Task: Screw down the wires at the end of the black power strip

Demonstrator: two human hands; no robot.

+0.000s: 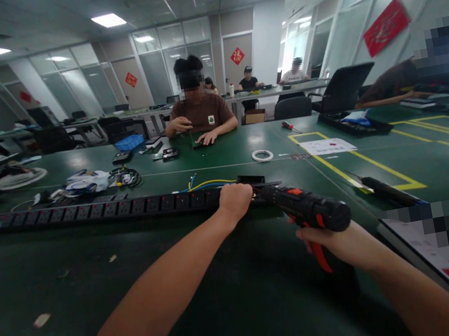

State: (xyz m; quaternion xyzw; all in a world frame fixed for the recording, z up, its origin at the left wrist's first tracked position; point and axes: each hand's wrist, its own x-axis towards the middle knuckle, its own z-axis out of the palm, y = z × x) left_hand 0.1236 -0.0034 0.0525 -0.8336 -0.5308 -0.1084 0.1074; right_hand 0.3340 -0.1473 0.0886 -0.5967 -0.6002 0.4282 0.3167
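A long black power strip (pixel 127 208) with a row of sockets lies across the green table. Near its right end my left hand (pixel 235 201) is closed over the strip, its fingertips hidden from me. Blue and yellow wires (pixel 210 183) lie behind that end, beside a small black part (pixel 251 179). My right hand (pixel 323 237) grips a black and orange cordless drill (pixel 307 208). The drill points left, its nose close to my left hand at the strip's end; whether its tip touches a screw I cannot see.
A white tape roll (pixel 262 155) lies behind the drill. To the right are a dark pen-like tool (pixel 389 191), yellow tape lines and a pixelated tablet-like object (pixel 436 264). Bundled cables (pixel 86 182) lie back left. A co-worker (pixel 199 111) sits opposite; another person leans at right.
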